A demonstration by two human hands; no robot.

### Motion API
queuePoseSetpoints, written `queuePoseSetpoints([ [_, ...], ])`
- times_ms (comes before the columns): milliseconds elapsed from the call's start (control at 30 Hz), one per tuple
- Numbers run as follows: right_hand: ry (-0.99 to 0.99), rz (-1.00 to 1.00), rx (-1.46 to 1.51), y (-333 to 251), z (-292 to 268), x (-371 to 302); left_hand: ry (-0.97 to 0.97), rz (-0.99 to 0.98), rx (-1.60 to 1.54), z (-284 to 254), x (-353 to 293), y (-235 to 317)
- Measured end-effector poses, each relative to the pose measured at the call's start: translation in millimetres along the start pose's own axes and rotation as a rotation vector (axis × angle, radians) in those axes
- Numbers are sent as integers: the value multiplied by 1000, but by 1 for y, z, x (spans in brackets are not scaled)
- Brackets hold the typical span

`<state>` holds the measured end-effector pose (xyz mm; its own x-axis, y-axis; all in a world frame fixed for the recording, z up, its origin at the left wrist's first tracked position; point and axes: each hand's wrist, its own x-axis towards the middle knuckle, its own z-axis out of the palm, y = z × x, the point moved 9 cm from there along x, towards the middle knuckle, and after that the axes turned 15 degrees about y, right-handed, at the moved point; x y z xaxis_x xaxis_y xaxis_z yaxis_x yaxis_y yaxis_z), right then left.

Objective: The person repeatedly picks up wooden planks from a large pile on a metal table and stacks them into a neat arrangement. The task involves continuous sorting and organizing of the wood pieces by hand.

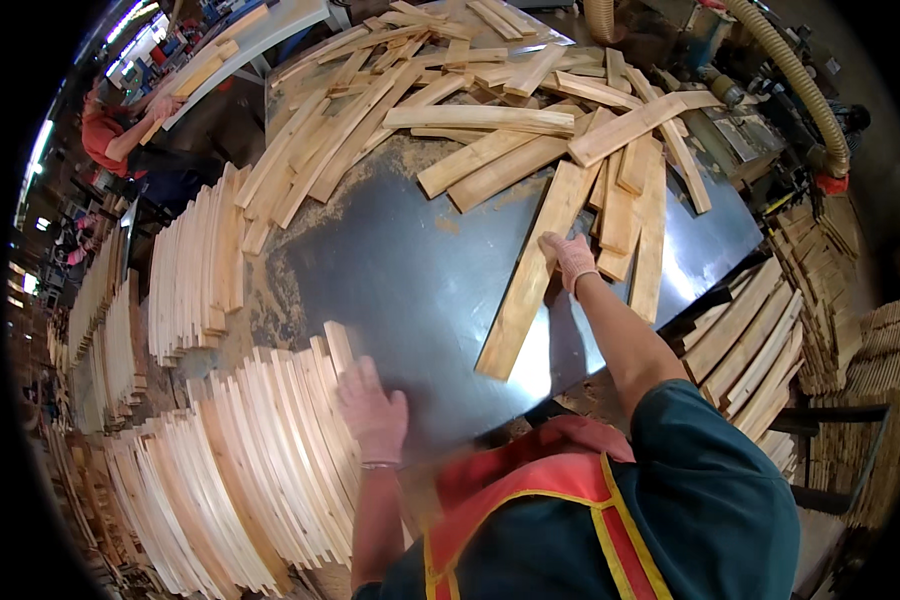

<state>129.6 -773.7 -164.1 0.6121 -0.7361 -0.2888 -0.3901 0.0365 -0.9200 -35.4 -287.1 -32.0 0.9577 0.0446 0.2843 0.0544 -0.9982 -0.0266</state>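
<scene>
My right hand, in a light pink glove, grips the edge of a flat wooden board. That board slants across the metal tabletop, its near end toward me and its far end among other boards. My left hand, gloved too and slightly blurred, has its fingers stretched out and its thumb apart. It is beside the last boards of a long row of wooden boards standing on edge; whether it touches them I cannot tell.
A loose heap of boards covers the far part of the table, with sawdust around it. Another upright row stands at left. More boards are stacked at right, near a metal frame. A co-worker handles boards at far left.
</scene>
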Motion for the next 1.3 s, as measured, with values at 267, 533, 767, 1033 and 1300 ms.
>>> queuePoseSetpoints([
  [267, -667, 3, -156, 24, 72, -142, -335, -7, -329, 42, -6, 130],
  [533, -262, -1456, -1213, -192, 56, 56, -612, -198, -117, 62, -6, 125],
  [767, -811, -1467, -1520, -169, 113, -31, -90, -72, 190, 23, -26, 50],
  [1033, -1121, -627, -785, -78, 124, -222, 10, -182, 326, 9, -88, -49],
  [1300, -1412, -949, -467, 30, 151, -450, -236, -254, -18, -22, -124, -14],
])
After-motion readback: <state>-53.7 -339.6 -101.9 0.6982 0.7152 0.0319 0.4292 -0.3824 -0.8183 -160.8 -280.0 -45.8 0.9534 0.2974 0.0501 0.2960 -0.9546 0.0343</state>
